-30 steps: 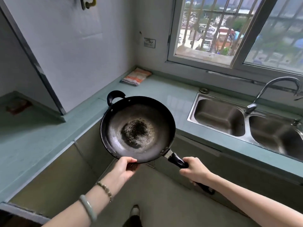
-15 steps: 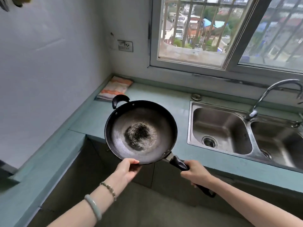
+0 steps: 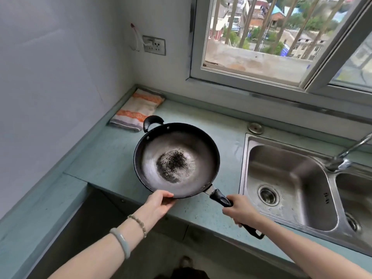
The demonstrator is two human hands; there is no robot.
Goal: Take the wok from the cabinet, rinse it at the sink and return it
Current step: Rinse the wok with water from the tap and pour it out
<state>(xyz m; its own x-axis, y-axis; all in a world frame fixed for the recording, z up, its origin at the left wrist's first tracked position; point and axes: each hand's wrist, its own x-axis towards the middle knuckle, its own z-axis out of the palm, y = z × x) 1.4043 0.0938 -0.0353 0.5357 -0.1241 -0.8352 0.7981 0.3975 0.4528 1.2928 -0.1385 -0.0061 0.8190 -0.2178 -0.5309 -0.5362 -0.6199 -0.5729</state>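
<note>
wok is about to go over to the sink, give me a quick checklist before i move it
1. Right hand wrapped round the long handle: ok.
2. Left hand under the near rim of the wok: ok.
3. Wok held roughly level above the counter: ok.
4. Left basin clear of dishes, drain open: ok.
5. Path to the basin: nothing on the counter between wok and sink; the cloth lies behind, by the wall: ok.
6. Faucet spout position and whether water is running: cannot tell, spout is cut off by the frame edge.
</note>
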